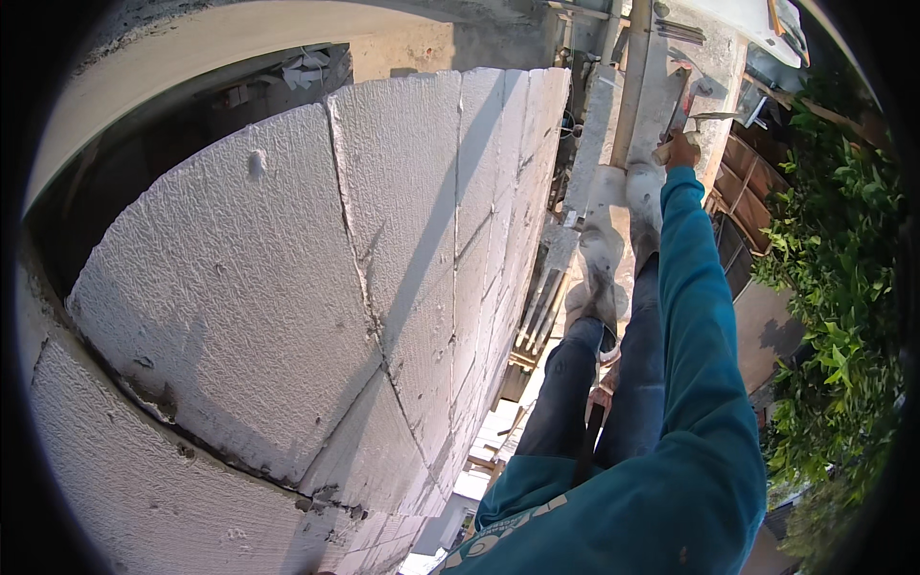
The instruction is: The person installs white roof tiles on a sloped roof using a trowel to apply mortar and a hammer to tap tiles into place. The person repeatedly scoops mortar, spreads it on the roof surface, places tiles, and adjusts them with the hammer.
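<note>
At the end of a teal sleeve, my right hand (683, 150) reaches out to the upper right, its fingers closed round a tool. A pale handle end and a long, narrow, reddish-grey tool blade (681, 107) show beside it; the tool's exact kind is too small to make out. Beneath it lies a pale, dusty concrete ledge (661, 91). My left hand is out of view. A wall of large, rough white blocks (240, 278) with dark joints fills the left half.
My legs (637, 374) stand on a narrow, dusty walkway beside the wall. A long wooden plank (632, 86) lies along the ledge. Thin rods (680, 33) rest near its far end. Green foliage (834, 335) grows at the right, and a dark opening (134, 163) shows behind the wall.
</note>
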{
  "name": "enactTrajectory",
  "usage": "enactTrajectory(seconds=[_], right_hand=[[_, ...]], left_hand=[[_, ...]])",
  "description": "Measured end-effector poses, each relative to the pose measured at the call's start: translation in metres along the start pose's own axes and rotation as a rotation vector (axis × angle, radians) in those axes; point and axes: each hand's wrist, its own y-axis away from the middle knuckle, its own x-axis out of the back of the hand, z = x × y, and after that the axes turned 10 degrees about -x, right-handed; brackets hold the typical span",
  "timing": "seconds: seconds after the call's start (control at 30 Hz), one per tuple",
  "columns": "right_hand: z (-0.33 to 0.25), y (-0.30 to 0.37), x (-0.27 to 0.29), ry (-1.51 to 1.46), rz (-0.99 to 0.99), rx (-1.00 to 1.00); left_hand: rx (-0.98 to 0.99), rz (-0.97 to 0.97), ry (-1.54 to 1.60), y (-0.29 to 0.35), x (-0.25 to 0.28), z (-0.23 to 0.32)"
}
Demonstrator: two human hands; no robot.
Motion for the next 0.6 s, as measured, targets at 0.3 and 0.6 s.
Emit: enactTrajectory(seconds=[0.3, 0.6], right_hand=[[0.046, 0.034, 0.027, 0.046, -0.192, 0.056], [-0.004, 0.263, 0.11, 0.268, -0.632, 0.034]], left_hand=[[0.151, 0.014, -0.028, 0.012, 0.026, -0.014], [-0.042, -0.016, 0.237, 0.019, 0.037, -0.06]])
